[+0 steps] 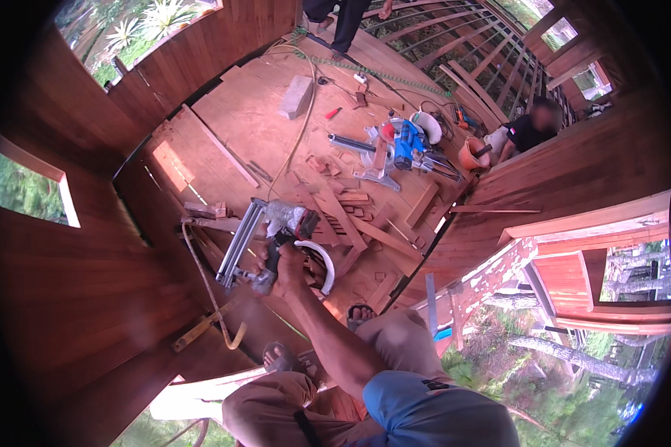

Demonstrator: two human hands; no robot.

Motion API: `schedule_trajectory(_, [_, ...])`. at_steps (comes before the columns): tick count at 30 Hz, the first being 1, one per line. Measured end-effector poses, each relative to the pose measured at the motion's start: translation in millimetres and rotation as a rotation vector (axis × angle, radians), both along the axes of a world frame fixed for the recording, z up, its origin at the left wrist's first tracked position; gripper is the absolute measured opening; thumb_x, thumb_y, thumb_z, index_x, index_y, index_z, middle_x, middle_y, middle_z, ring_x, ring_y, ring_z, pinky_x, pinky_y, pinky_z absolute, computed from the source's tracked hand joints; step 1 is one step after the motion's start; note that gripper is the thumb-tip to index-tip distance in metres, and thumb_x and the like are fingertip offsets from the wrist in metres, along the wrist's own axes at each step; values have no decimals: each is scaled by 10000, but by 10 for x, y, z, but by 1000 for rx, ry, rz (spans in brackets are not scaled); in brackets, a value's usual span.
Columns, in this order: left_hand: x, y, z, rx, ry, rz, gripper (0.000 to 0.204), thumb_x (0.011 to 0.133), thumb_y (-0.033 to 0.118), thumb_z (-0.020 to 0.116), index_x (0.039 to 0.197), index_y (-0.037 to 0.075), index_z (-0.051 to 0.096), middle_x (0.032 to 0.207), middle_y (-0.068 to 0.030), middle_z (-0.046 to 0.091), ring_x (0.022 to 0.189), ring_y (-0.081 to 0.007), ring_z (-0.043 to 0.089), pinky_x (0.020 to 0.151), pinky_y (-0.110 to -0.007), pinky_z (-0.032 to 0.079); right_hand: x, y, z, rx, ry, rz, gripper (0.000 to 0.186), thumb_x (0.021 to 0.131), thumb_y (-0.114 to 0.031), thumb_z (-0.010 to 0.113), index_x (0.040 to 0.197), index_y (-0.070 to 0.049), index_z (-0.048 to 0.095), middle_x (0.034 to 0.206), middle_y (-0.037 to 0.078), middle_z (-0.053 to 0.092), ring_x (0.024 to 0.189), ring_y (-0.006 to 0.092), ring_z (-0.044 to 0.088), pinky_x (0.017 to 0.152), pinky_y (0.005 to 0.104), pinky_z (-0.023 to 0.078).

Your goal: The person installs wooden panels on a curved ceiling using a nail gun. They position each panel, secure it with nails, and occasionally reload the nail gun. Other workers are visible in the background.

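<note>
My right hand (287,264) grips the dark handle of a nail gun (242,246), which has a long silver magazine, a red-and-dark top and a hose fitting. The tool is held over the wooden floor above my sandalled feet. Beside it a curved white object (320,268) partly shows, with wood pieces around it, and a pale hose (216,313) hangs below at the left. My right forearm rises from the lower edge in a light blue sleeve. I cannot see my left hand.
A blue mitre saw (406,145), timber offcuts (343,216), a pale block (294,97) and cords lie on the floor. A crouching co-worker (529,134) is beside an orange bucket (473,153); another person's legs (347,26) stand at the back. Wooden walls (67,283) and openings surround me.
</note>
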State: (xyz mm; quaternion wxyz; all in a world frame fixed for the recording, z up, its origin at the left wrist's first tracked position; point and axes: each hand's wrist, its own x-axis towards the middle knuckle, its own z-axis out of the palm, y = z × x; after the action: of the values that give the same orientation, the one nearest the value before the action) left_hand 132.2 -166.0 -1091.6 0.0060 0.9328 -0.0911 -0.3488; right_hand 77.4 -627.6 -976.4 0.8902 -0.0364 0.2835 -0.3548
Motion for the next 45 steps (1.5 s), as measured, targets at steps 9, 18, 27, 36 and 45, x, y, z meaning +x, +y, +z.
schedule_trajectory(9, [11, 76, -1006, -17, -39, 10, 217, 824, 238, 667, 945, 58, 665, 894, -213, 673, 844, -396, 651, 729, -479, 498, 99, 91, -946, 105, -70, -53, 241, 929, -208, 504, 1129, -82, 546, 667, 38, 480, 544, 168, 481, 511, 339, 441])
schedule_trajectory(18, [178, -165, -925, -344, -287, -1, 212, 815, 216, 676, 958, 60, 664, 900, -209, 672, 849, -383, 653, 736, -471, 501, 242, 222, -1109, 123, -139, -17, 332, 952, -234, 521, 1261, -119, 555, 671, 31, 479, 552, 156, 485, 548, 345, 458])
schedule_trajectory(27, [855, -2573, 954, -935, -449, -605, 448, 753, 96, 744, 1175, 40, 606, 1233, -163, 577, 1092, -317, 604, 894, -402, 512, 203, 208, -1170, 109, -196, -20, 329, 925, -243, 507, 1229, -126, 555, 681, 19, 470, 568, 146, 478, 550, 344, 463])
schedule_trajectory(36, [826, -3195, 601, -896, -424, -938, 443, 772, 175, 761, 1162, 100, 564, 1262, -154, 535, 1114, -356, 561, 877, -440, 480, -17, 114, -933, 100, -103, -73, 245, 950, -299, 506, 1118, -130, 560, 666, -7, 456, 567, 133, 466, 547, 317, 428])
schedule_trajectory(45, [838, -3277, 638, -994, -300, -777, 438, 767, 173, 783, 1131, 64, 565, 1212, -158, 580, 1016, -367, 614, 823, -421, 516, -61, 72, -1029, 215, -189, -85, 279, 961, -343, 477, 1082, -104, 556, 659, -2, 462, 567, 143, 481, 565, 335, 458])
